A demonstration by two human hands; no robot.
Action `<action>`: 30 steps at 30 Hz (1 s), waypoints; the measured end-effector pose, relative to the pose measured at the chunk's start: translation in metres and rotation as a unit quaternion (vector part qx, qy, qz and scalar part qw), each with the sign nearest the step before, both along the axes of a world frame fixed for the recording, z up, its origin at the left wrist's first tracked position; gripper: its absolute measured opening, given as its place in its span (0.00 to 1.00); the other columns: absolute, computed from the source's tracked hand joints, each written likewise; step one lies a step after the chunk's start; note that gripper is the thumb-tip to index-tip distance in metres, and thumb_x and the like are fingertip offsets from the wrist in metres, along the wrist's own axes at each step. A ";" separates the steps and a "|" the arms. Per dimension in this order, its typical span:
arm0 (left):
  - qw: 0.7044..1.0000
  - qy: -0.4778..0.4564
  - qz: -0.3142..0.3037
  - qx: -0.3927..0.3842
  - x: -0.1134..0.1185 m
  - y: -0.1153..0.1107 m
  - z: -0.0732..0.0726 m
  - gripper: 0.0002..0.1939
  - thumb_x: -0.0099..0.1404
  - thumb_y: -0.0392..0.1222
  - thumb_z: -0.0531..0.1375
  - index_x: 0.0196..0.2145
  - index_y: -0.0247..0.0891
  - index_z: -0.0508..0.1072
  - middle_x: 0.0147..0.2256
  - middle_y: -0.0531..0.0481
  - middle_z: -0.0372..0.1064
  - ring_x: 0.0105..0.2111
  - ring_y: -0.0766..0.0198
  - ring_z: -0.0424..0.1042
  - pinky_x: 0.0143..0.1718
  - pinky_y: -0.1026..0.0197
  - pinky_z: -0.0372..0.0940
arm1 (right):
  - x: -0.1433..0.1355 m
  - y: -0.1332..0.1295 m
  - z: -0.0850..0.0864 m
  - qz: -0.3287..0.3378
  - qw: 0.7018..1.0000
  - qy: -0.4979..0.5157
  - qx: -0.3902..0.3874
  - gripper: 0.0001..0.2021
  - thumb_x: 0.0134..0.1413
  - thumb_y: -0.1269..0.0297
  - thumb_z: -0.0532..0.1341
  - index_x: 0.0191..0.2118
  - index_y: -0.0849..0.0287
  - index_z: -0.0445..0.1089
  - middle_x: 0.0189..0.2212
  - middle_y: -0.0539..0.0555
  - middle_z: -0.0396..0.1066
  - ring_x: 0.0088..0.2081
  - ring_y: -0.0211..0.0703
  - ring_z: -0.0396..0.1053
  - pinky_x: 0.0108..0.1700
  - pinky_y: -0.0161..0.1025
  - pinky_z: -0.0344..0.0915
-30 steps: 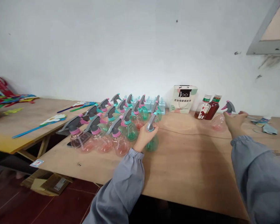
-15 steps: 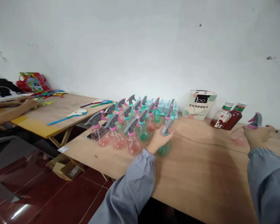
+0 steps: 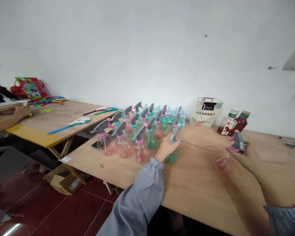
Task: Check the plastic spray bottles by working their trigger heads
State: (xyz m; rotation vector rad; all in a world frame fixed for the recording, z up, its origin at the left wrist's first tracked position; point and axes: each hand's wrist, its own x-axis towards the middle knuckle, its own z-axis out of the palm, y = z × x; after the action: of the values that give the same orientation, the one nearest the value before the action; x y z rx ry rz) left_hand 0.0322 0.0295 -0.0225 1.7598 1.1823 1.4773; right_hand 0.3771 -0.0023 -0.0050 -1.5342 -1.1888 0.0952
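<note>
The green bottle is gripped by the left hand, beside other bottles; the tilted pink bottle, well apart, by the right hand. By a hasty swing, other bottles could be toppled.

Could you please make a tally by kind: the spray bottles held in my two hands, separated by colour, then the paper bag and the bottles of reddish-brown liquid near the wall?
Green spray bottle in left hand: 1
Pink spray bottle in right hand: 1
Paper bag with glasses print: 1
Bottles of reddish-brown liquid: 2
Total: 5
</note>
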 end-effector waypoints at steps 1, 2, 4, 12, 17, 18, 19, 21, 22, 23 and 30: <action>1.000 0.002 0.001 0.002 0.000 0.001 -0.001 0.07 0.60 0.44 0.63 0.33 0.39 0.75 0.30 0.52 0.74 0.33 0.64 0.73 0.43 0.60 0.67 | -0.007 -0.004 0.000 0.047 0.999 -0.008 -0.026 0.29 0.25 0.61 0.77 0.40 0.54 0.68 0.25 0.50 0.70 0.26 0.50 0.69 0.33 0.48 0.66; 1.000 0.004 0.001 0.005 0.000 0.002 -0.002 0.07 0.60 0.44 0.63 0.33 0.38 0.75 0.30 0.52 0.75 0.33 0.64 0.73 0.44 0.60 0.67 | -0.014 -0.006 0.000 0.085 0.995 -0.011 -0.049 0.35 0.25 0.60 0.77 0.46 0.54 0.66 0.26 0.49 0.70 0.28 0.51 0.70 0.34 0.49 0.67; 1.000 0.003 -0.001 0.011 0.000 0.003 -0.003 0.06 0.60 0.43 0.63 0.33 0.38 0.75 0.31 0.52 0.75 0.34 0.64 0.74 0.45 0.60 0.67 | -0.024 -0.008 0.002 0.117 0.992 0.003 -0.055 0.44 0.25 0.59 0.78 0.53 0.55 0.59 0.29 0.49 0.71 0.31 0.51 0.71 0.37 0.50 0.68; 1.000 -0.004 -0.009 -0.003 0.000 0.003 -0.002 0.08 0.60 0.44 0.63 0.37 0.39 0.78 0.34 0.50 0.77 0.35 0.64 0.74 0.47 0.58 0.67 | -0.058 0.005 0.015 0.175 0.980 0.095 -0.015 0.18 0.40 0.57 0.71 0.39 0.54 0.71 0.38 0.54 0.74 0.39 0.51 0.71 0.38 0.48 0.70; 1.000 -0.003 0.000 -0.003 0.000 0.002 -0.002 0.07 0.60 0.42 0.63 0.36 0.38 0.78 0.36 0.48 0.78 0.36 0.63 0.75 0.47 0.57 0.67 | -0.066 0.010 0.008 0.179 0.973 0.146 -0.012 0.12 0.42 0.64 0.66 0.37 0.55 0.74 0.41 0.57 0.76 0.48 0.54 0.72 0.47 0.51 0.70; 1.000 -0.004 0.001 -0.003 0.000 0.002 -0.001 0.07 0.60 0.42 0.63 0.36 0.38 0.78 0.36 0.48 0.78 0.36 0.63 0.75 0.47 0.58 0.67 | -0.066 0.009 0.007 0.176 0.974 0.146 -0.001 0.11 0.42 0.65 0.65 0.36 0.56 0.74 0.41 0.57 0.76 0.49 0.54 0.71 0.47 0.51 0.70; 1.000 -0.005 0.000 -0.004 0.000 0.002 -0.001 0.07 0.60 0.42 0.63 0.36 0.38 0.78 0.36 0.48 0.78 0.36 0.63 0.75 0.46 0.58 0.67 | -0.067 0.008 0.007 0.169 0.974 0.151 0.018 0.11 0.41 0.65 0.64 0.35 0.55 0.74 0.41 0.56 0.76 0.49 0.54 0.71 0.48 0.51 0.70; 1.000 -0.011 0.001 -0.003 0.000 0.002 -0.001 0.07 0.60 0.43 0.63 0.35 0.38 0.78 0.35 0.48 0.78 0.36 0.63 0.75 0.46 0.58 0.67 | -0.069 0.004 0.009 0.154 0.965 0.200 0.073 0.11 0.39 0.65 0.62 0.34 0.55 0.74 0.40 0.55 0.76 0.48 0.53 0.71 0.45 0.48 0.71; 1.000 -0.015 0.003 0.000 0.000 0.002 -0.001 0.08 0.60 0.43 0.63 0.35 0.38 0.78 0.35 0.48 0.78 0.36 0.62 0.75 0.46 0.58 0.67 | -0.070 0.002 0.010 0.155 0.953 0.240 0.098 0.12 0.39 0.64 0.61 0.34 0.55 0.73 0.39 0.54 0.76 0.47 0.52 0.72 0.43 0.46 0.71; 1.000 -0.018 0.005 0.002 0.000 0.001 -0.001 0.08 0.60 0.44 0.63 0.34 0.38 0.78 0.35 0.48 0.78 0.37 0.62 0.75 0.47 0.58 0.67 | -0.073 0.000 0.013 0.162 0.938 0.284 0.117 0.12 0.37 0.64 0.60 0.34 0.55 0.73 0.37 0.53 0.76 0.46 0.52 0.73 0.40 0.44 0.71; 0.999 -0.033 -0.001 0.013 0.000 0.002 -0.002 0.11 0.59 0.47 0.64 0.36 0.38 0.78 0.33 0.50 0.77 0.38 0.61 0.75 0.48 0.59 0.67 | -0.105 -0.015 0.028 0.220 0.886 0.390 0.118 0.15 0.33 0.65 0.60 0.34 0.55 0.72 0.33 0.52 0.77 0.36 0.47 0.76 0.32 0.37 0.70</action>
State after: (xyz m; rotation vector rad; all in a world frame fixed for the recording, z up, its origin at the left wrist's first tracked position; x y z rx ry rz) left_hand 0.0326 0.0312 -0.0242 1.7159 1.1331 1.5440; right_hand 0.2721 -0.0169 0.0232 -0.8352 -0.8174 0.7715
